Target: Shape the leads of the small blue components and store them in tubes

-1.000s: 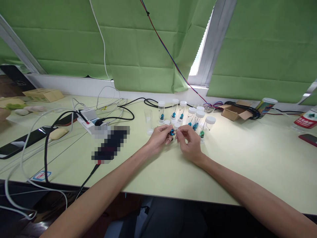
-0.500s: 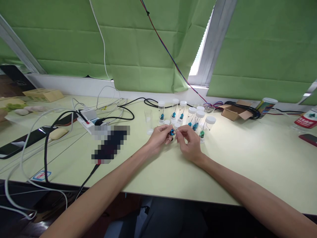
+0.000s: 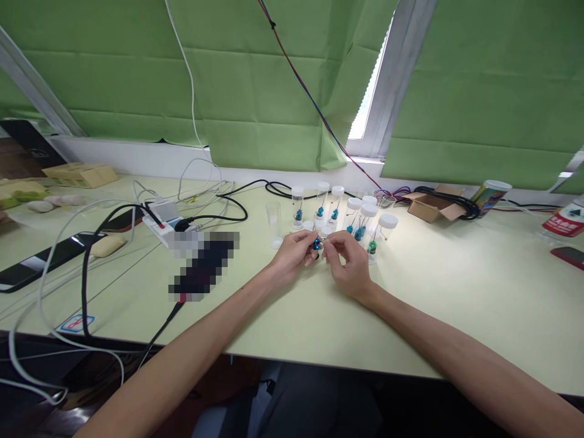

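Observation:
My left hand (image 3: 292,255) and my right hand (image 3: 347,261) meet over the pale green table (image 3: 433,304), and together they pinch a small blue part with thin metal leads (image 3: 317,243). Just behind my fingers stand several clear tubes with white caps (image 3: 337,204), each with a blue or green part inside. One uncapped clear tube (image 3: 274,224) stands apart to the left of them.
A white power strip (image 3: 162,222) with black and white cables lies at the left, beside a dark phone (image 3: 41,261). An open cardboard box (image 3: 431,207), a printed can (image 3: 490,194) and a bottle (image 3: 566,222) sit at the back right. Green blinds hang behind.

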The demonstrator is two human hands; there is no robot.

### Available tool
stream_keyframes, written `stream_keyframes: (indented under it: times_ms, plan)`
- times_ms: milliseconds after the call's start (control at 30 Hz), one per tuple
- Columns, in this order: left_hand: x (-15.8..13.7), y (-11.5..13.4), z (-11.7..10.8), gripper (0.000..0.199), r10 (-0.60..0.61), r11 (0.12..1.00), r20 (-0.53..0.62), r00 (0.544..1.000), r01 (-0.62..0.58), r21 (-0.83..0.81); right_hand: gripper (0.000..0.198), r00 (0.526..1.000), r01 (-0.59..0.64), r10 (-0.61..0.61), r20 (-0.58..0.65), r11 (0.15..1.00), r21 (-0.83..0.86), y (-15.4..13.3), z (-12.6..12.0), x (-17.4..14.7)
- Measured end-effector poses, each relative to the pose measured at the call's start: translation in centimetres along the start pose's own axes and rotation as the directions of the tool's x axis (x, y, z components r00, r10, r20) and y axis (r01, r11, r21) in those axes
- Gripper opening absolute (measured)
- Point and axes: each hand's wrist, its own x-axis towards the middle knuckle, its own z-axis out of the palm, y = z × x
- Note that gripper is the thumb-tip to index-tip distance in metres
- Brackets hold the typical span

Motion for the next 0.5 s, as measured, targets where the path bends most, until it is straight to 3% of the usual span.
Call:
stream_keyframes:
  times_ms: [500]
  plan:
    - [-0.15,0.14,0.12,0.029,-0.01,0.999,-0.002,1.0,0.01,-0.034,0.008,1.0,0.0,0.0,0.003,1.0,-0.004,-0.08,-0.04,0.02]
